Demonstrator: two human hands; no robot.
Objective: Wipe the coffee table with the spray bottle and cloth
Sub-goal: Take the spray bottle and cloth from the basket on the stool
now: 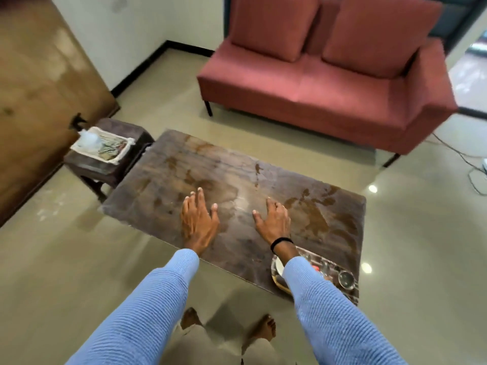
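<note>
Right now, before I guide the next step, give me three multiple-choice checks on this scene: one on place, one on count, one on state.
1. Where is the tray of small items?
A. near right corner of the coffee table
B. on the sofa
C. on the floor

2. How many cushions lean on the red sofa?
A. one
B. two
C. four

3. What are the left hand and right hand holding?
A. a cloth
B. a bottle
C. nothing

Answers: 1 A, it sits by the right sleeve; 2 B, two red cushions show; 3 C, both hands are open and empty.
</note>
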